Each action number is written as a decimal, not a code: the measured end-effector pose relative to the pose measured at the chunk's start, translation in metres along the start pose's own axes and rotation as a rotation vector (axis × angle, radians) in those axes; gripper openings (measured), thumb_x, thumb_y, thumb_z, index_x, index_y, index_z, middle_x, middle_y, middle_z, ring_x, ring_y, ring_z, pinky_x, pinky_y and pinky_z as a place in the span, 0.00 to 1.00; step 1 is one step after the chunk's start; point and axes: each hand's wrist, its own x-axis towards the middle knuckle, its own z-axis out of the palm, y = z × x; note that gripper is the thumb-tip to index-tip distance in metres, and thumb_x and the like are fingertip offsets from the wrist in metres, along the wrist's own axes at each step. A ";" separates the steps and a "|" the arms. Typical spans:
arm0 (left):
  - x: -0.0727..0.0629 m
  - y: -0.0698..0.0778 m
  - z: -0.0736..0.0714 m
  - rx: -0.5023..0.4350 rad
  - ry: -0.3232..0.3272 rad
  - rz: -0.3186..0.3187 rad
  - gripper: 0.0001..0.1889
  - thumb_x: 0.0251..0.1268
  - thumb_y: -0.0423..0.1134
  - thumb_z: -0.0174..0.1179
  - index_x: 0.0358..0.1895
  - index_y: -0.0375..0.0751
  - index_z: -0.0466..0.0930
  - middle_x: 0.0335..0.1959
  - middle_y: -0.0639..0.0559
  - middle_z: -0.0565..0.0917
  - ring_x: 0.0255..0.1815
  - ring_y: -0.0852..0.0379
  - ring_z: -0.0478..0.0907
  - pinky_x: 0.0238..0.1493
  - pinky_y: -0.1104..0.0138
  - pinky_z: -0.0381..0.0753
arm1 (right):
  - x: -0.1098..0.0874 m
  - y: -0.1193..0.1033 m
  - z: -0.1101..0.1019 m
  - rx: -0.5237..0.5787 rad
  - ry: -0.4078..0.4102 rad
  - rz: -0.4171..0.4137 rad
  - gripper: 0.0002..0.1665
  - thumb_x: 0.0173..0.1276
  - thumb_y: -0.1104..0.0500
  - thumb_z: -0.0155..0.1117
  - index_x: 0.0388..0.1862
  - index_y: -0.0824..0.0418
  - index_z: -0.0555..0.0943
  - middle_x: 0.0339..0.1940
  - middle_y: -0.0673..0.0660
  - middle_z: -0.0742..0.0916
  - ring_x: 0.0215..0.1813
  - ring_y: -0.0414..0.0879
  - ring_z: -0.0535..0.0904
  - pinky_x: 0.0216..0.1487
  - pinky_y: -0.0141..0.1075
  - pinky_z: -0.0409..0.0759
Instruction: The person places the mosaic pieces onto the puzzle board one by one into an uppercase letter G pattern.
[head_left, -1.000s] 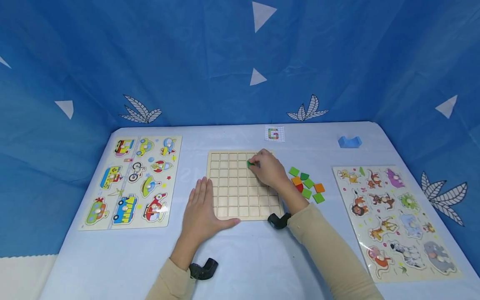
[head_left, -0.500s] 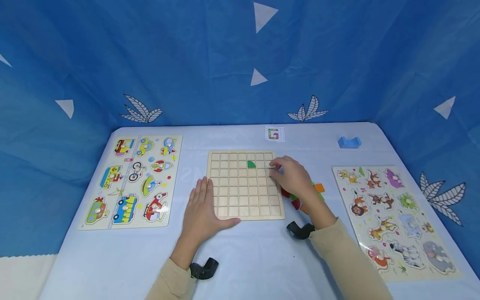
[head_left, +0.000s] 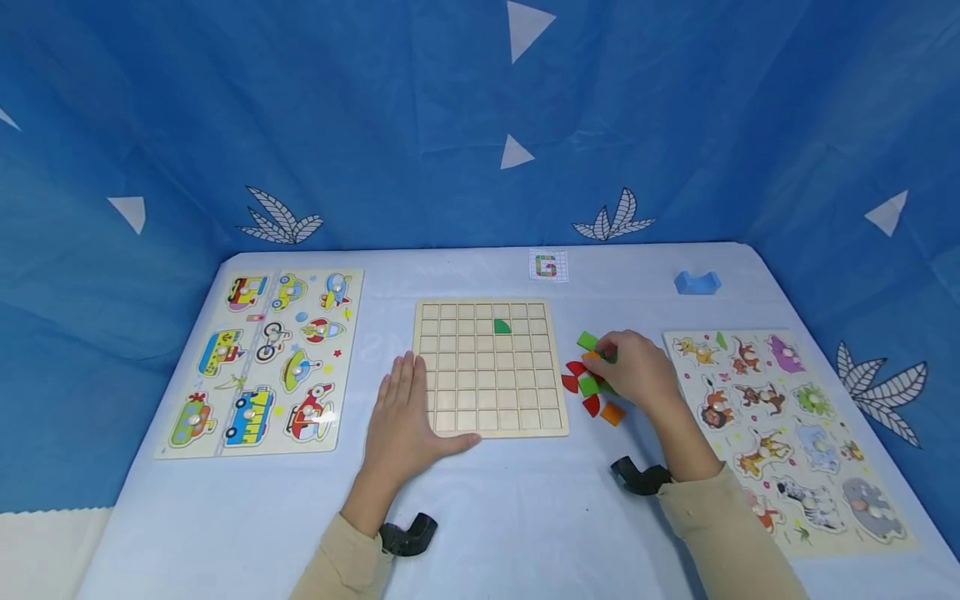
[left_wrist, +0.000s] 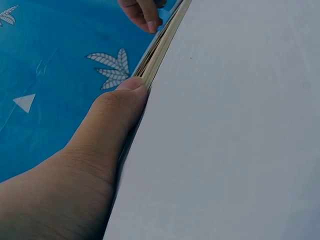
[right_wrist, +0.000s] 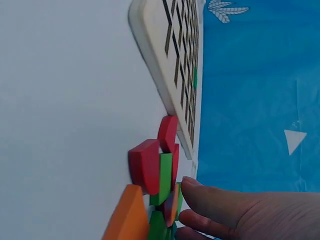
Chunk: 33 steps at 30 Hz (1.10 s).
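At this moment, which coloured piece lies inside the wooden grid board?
The green quarter-round piece, second row from the top; the other pieces are beside the board.

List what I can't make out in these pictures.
Head: part of the tile pile, behind the right grip; whether it pinches anything is unclear.
Head: lower-left corner of the animal puzzle, behind the right sleeve.
Head: G card, its print too small to count cells.
Right wrist: nearest orange tile, cut off by the bottom edge.
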 end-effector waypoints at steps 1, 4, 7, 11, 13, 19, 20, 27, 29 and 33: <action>0.000 0.000 0.000 0.001 0.000 0.000 0.75 0.33 0.85 0.61 0.80 0.36 0.42 0.83 0.42 0.43 0.84 0.45 0.37 0.81 0.49 0.47 | 0.000 0.001 0.001 0.000 -0.004 0.005 0.25 0.64 0.48 0.72 0.53 0.62 0.82 0.46 0.62 0.84 0.43 0.54 0.77 0.38 0.41 0.79; 0.000 0.000 0.000 -0.002 0.002 0.001 0.75 0.33 0.85 0.61 0.80 0.36 0.42 0.83 0.42 0.43 0.84 0.45 0.37 0.81 0.49 0.47 | 0.002 0.003 0.003 0.002 -0.010 0.015 0.25 0.63 0.48 0.72 0.53 0.62 0.82 0.45 0.62 0.84 0.43 0.54 0.77 0.38 0.41 0.78; 0.000 0.000 0.000 -0.004 0.002 0.000 0.75 0.33 0.85 0.61 0.80 0.36 0.42 0.83 0.42 0.43 0.84 0.45 0.37 0.81 0.49 0.47 | 0.004 0.004 0.004 0.003 -0.011 0.020 0.25 0.63 0.48 0.72 0.53 0.63 0.82 0.45 0.62 0.83 0.43 0.54 0.77 0.38 0.41 0.78; 0.000 0.001 -0.001 -0.012 0.000 -0.002 0.75 0.33 0.84 0.61 0.80 0.37 0.42 0.83 0.42 0.43 0.84 0.45 0.37 0.81 0.49 0.47 | 0.006 0.007 0.006 0.021 -0.013 0.029 0.25 0.64 0.49 0.72 0.54 0.63 0.82 0.45 0.62 0.83 0.43 0.54 0.76 0.39 0.41 0.78; 0.000 0.001 -0.001 -0.015 -0.001 -0.002 0.75 0.33 0.84 0.61 0.80 0.36 0.42 0.83 0.42 0.43 0.84 0.45 0.37 0.81 0.49 0.47 | 0.007 0.009 0.006 0.038 -0.017 0.033 0.24 0.64 0.50 0.71 0.54 0.63 0.82 0.45 0.62 0.83 0.44 0.54 0.76 0.40 0.40 0.79; 0.000 0.001 -0.002 -0.009 -0.002 -0.002 0.75 0.33 0.84 0.61 0.80 0.36 0.42 0.83 0.42 0.43 0.84 0.45 0.37 0.81 0.49 0.47 | 0.008 0.012 0.007 0.087 -0.014 0.045 0.23 0.65 0.51 0.71 0.54 0.62 0.82 0.45 0.61 0.82 0.45 0.54 0.76 0.38 0.36 0.79; 0.000 0.001 -0.002 -0.009 -0.001 -0.002 0.75 0.33 0.84 0.61 0.80 0.36 0.42 0.83 0.42 0.43 0.84 0.45 0.37 0.81 0.49 0.47 | 0.007 0.012 0.007 0.095 -0.012 0.047 0.23 0.65 0.51 0.71 0.54 0.62 0.82 0.46 0.61 0.82 0.45 0.54 0.76 0.38 0.36 0.79; 0.000 0.002 -0.003 -0.011 -0.002 -0.004 0.75 0.33 0.84 0.61 0.80 0.36 0.43 0.83 0.42 0.43 0.84 0.45 0.37 0.81 0.49 0.47 | 0.007 0.015 0.009 0.129 0.000 0.040 0.22 0.66 0.53 0.70 0.55 0.62 0.82 0.47 0.62 0.82 0.47 0.55 0.75 0.40 0.38 0.81; 0.000 0.002 -0.003 -0.006 -0.005 -0.005 0.75 0.33 0.85 0.61 0.80 0.37 0.42 0.83 0.42 0.43 0.84 0.45 0.37 0.82 0.49 0.46 | 0.007 0.016 0.010 0.142 0.002 0.022 0.21 0.66 0.54 0.70 0.55 0.62 0.82 0.48 0.62 0.81 0.48 0.55 0.75 0.43 0.41 0.82; 0.000 0.001 -0.003 0.002 -0.010 -0.005 0.75 0.33 0.85 0.60 0.80 0.37 0.42 0.83 0.42 0.43 0.84 0.45 0.37 0.82 0.50 0.46 | 0.009 0.018 0.011 0.183 0.003 -0.025 0.17 0.67 0.58 0.68 0.53 0.61 0.81 0.50 0.62 0.80 0.50 0.56 0.74 0.49 0.46 0.82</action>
